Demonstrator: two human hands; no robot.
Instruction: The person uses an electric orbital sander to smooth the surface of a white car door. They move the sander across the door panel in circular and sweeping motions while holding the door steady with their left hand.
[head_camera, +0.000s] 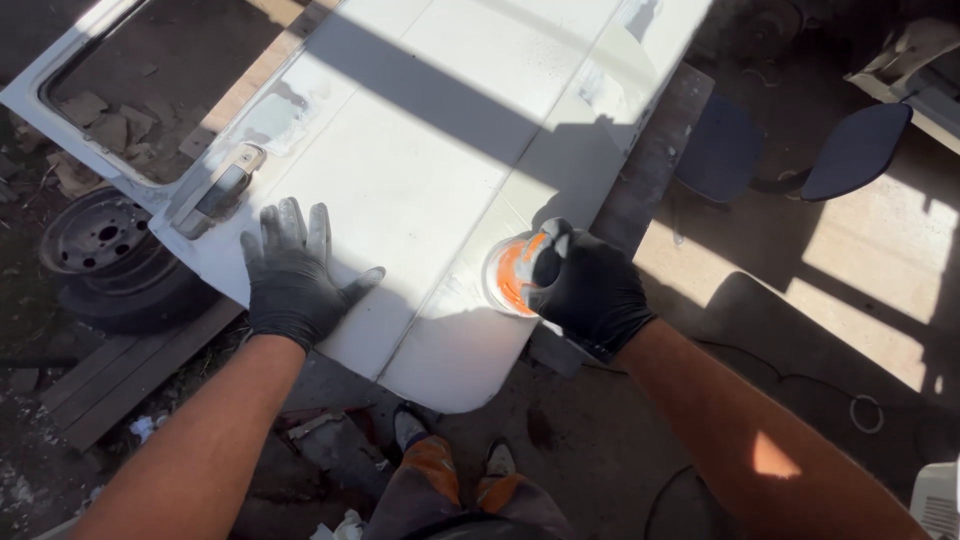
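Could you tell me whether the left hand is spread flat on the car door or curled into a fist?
Spread flat. The gloved left hand rests palm down on the white car door, fingers apart.

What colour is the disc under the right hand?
Orange disc, dusted white, held by the black-gloved right hand on the white door panel. Head view.

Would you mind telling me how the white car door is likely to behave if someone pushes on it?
The white car door is probably stiff sheet metal, so it should not flex much. Its near corner overhangs its support, so a hard push there might tip it. The left hand lies flat on it, likely steadying it; the dusty surface may be slippery.
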